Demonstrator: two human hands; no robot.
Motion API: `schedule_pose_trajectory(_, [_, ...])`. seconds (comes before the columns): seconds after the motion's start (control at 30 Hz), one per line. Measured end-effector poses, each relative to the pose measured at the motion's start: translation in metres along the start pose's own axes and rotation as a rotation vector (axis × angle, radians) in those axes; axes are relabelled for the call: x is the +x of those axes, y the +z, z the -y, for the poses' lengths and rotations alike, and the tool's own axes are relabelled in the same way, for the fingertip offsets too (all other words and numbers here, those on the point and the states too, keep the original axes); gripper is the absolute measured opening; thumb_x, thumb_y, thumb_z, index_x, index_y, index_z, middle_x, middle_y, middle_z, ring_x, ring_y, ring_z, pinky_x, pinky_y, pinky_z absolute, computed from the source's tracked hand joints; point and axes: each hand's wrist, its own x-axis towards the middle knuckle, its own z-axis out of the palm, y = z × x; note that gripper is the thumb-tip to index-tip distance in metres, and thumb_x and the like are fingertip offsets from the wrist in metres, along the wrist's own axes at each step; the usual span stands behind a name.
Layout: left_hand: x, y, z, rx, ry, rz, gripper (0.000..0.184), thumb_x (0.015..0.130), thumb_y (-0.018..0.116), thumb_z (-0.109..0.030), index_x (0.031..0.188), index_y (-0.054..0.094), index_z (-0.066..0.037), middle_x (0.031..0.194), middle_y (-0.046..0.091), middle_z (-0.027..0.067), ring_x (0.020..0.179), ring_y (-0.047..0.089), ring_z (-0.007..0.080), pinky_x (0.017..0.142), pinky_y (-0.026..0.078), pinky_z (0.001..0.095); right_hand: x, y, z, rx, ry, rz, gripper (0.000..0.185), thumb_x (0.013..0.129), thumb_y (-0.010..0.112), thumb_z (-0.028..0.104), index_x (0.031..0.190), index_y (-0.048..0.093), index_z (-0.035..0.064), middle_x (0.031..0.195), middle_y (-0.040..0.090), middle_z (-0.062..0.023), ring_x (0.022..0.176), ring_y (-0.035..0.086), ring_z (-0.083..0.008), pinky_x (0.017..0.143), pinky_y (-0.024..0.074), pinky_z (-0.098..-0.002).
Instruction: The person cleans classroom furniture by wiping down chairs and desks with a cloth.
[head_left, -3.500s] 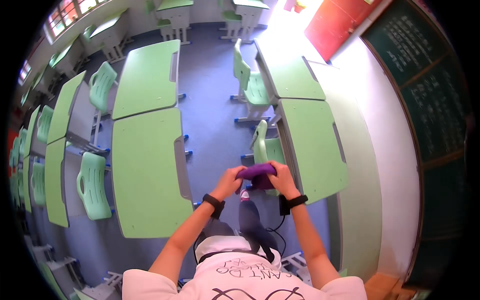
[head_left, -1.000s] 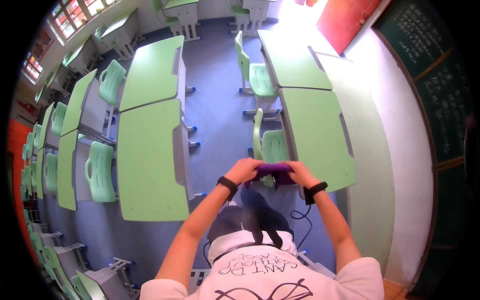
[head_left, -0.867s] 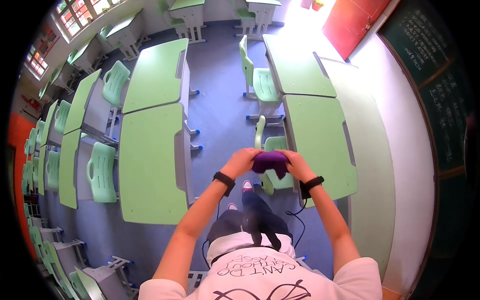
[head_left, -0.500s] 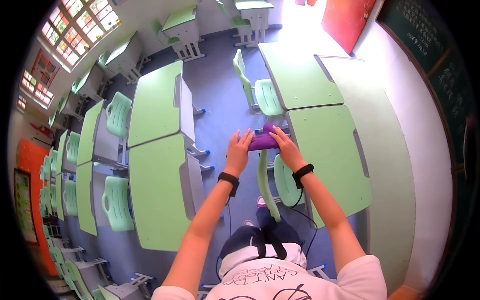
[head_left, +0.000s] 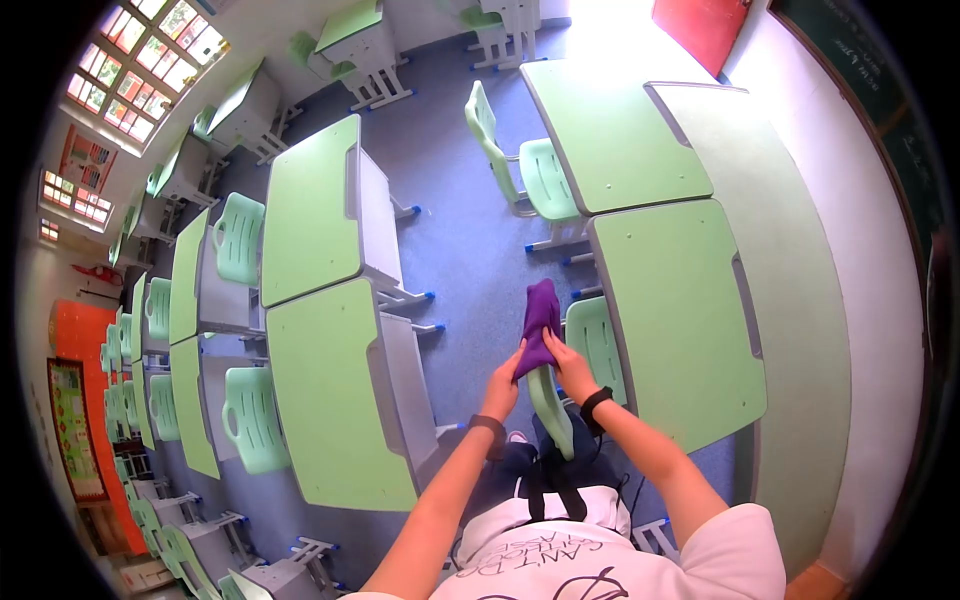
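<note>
A purple cloth (head_left: 541, 312) is bunched lengthwise at the top of a light green chair back (head_left: 549, 410), which I see nearly edge-on in front of my legs. My left hand (head_left: 507, 383) grips the cloth's near left edge. On the other side, my right hand (head_left: 572, 368) pinches it, with the thumb pressed on top. Both hands are closed on the cloth, right beside the chair back. The cloth's far end sticks out beyond my fingers. Part of the chair's seat (head_left: 596, 345) shows to the right, partly under a desk.
Green desks (head_left: 680, 320) stand close on my right, another chair (head_left: 545, 180) ahead of them. A second row of desks (head_left: 335, 400) is on the left, with several chairs (head_left: 255, 420) behind. Blue floor (head_left: 465, 270) runs between the rows. A blackboard (head_left: 850, 70) hangs at right.
Both hands have come closer to my body with the purple cloth. It lay sideways across the chair back's top; now it points lengthwise away from me. The view has shifted slightly.
</note>
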Motion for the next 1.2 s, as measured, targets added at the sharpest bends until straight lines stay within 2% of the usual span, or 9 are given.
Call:
schedule_pose_trajectory(0.1, [-0.016,-0.005,-0.007,0.052,-0.145,0.061,0.076,0.08,0.04,0.017,0.146,0.04,-0.019,0.131,0.054,0.024,0.121,0.051,0.0402,0.098,0.045,0.0386,-0.016,0.001,0.01,0.074,-0.007,0.02,0.079,0.073,0.052,-0.014,0.147,0.037,0.011,0.132,0.053,-0.0236,0.11,0.055,-0.0445,0.094,0.0486,-0.0437])
schedule_pose_trajectory(0.3, [-0.046,-0.014,-0.01,0.017,-0.056,0.069,0.073,0.082,0.042,0.015,0.146,0.04,-0.019,0.132,0.053,0.0232,0.121,0.051,0.0398,0.099,0.045,0.0384,-0.038,-0.011,0.027,0.121,0.028,0.169,0.08,0.074,0.055,-0.013,0.148,0.035,0.0129,0.1,0.06,-0.031,0.092,0.059,-0.0472,0.082,0.0488,-0.0412])
schedule_pose_trajectory(0.5, [-0.083,-0.012,0.002,0.025,0.063,0.116,0.072,0.08,0.04,0.016,0.145,0.042,-0.015,0.139,0.05,0.0181,0.123,0.052,0.0369,0.103,0.042,0.0384,-0.076,-0.018,0.053,0.149,0.134,0.246,0.079,0.071,0.054,-0.013,0.145,0.041,0.0114,0.104,0.06,-0.0319,0.095,0.06,-0.0457,0.086,0.0481,-0.0373])
schedule_pose_trajectory(0.7, [-0.138,-0.008,0.004,0.115,0.028,0.271,0.077,0.077,0.043,0.013,0.145,0.042,-0.025,0.139,0.05,0.0157,0.121,0.052,0.0376,0.1,0.045,0.0404,-0.136,-0.003,0.059,-0.048,0.032,0.178,0.072,0.066,0.053,-0.013,0.135,0.052,0.0072,0.118,0.058,-0.0306,0.111,0.056,-0.0434,0.098,0.0449,-0.0407])
schedule_pose_trajectory(0.83, [-0.172,0.004,0.019,0.053,0.019,0.433,0.074,0.077,0.045,0.01,0.143,0.046,-0.024,0.124,0.058,0.0225,0.108,0.06,0.0396,0.09,0.048,0.0394,-0.17,0.013,0.049,-0.163,0.071,0.132,0.064,0.066,0.054,-0.012,0.128,0.059,0.0061,0.126,0.055,-0.0284,0.118,0.053,-0.0421,0.102,0.0428,-0.0425])
schedule_pose_trajectory(0.9, [-0.185,0.011,0.013,-0.019,-0.072,0.533,0.072,0.076,0.047,0.007,0.142,0.047,-0.023,0.116,0.062,0.0241,0.102,0.062,0.04,0.087,0.048,0.0393,-0.187,0.013,0.048,-0.162,0.073,0.112,0.062,0.066,0.053,-0.012,0.125,0.061,0.0065,0.125,0.055,-0.0283,0.117,0.054,-0.0422,0.102,0.043,-0.0427])
schedule_pose_trajectory(1.03, [-0.198,0.033,0.02,-0.007,0.026,0.556,0.064,0.075,0.05,0.001,0.135,0.055,-0.019,0.1,0.066,0.023,0.09,0.065,0.0369,0.082,0.049,0.0418,-0.217,0.001,0.069,-0.146,0.099,0.079,0.053,0.068,0.054,-0.009,0.118,0.065,0.0048,0.118,0.06,-0.0266,0.11,0.057,-0.0412,0.098,0.0453,-0.0431])
schedule_pose_trajectory(1.1, [-0.196,0.03,0.003,0.099,-0.002,0.675,0.06,0.075,0.048,0.001,0.132,0.057,-0.015,0.108,0.066,0.022,0.099,0.063,0.0369,0.088,0.048,0.0417,-0.227,-0.009,0.071,-0.13,0.03,0.068,0.047,0.069,0.053,-0.007,0.111,0.068,0.0072,0.109,0.065,-0.0217,0.103,0.061,-0.0388,0.093,0.0479,-0.0433])
schedule_pose_trajectory(1.2, [-0.19,0.035,-0.009,0.093,-0.032,0.775,0.046,0.074,0.05,-0.001,0.117,0.065,-0.009,0.103,0.068,0.0207,0.097,0.064,0.0353,0.087,0.049,0.0414,-0.243,-0.034,0.085,-0.133,0.251,0.205,0.042,0.071,0.053,-0.005,0.106,0.071,0.0112,0.103,0.068,-0.018,0.099,0.063,-0.0364,0.09,0.0493,-0.0437])
